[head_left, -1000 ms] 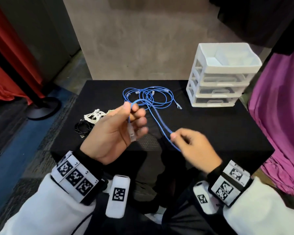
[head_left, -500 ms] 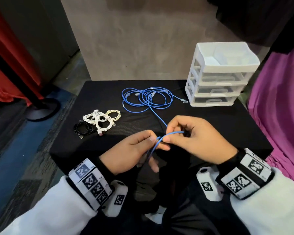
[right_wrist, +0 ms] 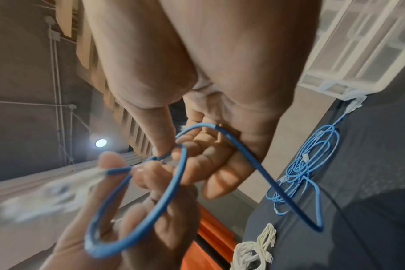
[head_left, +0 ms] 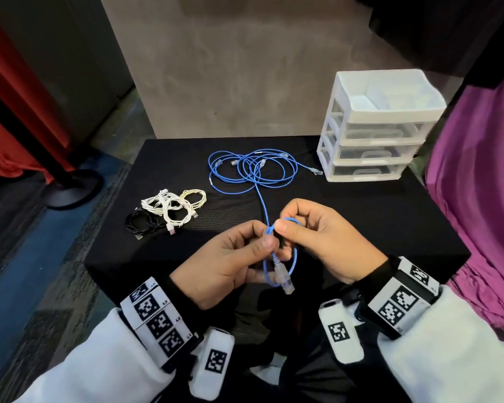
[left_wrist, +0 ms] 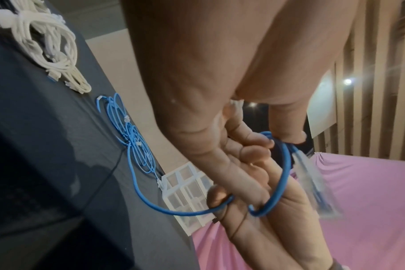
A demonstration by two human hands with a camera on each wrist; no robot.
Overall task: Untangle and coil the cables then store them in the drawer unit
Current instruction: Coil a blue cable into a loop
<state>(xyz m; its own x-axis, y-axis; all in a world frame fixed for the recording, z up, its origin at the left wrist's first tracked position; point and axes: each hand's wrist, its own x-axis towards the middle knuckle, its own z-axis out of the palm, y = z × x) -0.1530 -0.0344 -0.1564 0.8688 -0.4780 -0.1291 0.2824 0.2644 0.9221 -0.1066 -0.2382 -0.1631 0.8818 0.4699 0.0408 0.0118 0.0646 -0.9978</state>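
Observation:
A thin blue cable (head_left: 261, 196) runs from a loose tangle of blue cables (head_left: 252, 170) at the table's back to my hands at the front edge. My left hand (head_left: 245, 254) pinches a small loop (head_left: 294, 257) of it, and the clear plug (head_left: 284, 279) hangs below. My right hand (head_left: 300, 231) pinches the loop's top between thumb and forefinger. The loop (left_wrist: 282, 175) lies across the fingers in the left wrist view, and the loop (right_wrist: 150, 201) also shows in the right wrist view. The white drawer unit (head_left: 373, 126) stands at the back right, its drawers closed.
A heap of white cables (head_left: 172, 207) and a black cable (head_left: 141, 222) lies at the left of the black table (head_left: 361, 222). Purple cloth (head_left: 477, 199) hangs at the right. A red curtain and a stand base (head_left: 70, 187) are on the floor at the left.
The hands came together at the front edge and now hold a small loop of the blue cable. The plug, earlier in the raised left hand, now hangs below the fingers.

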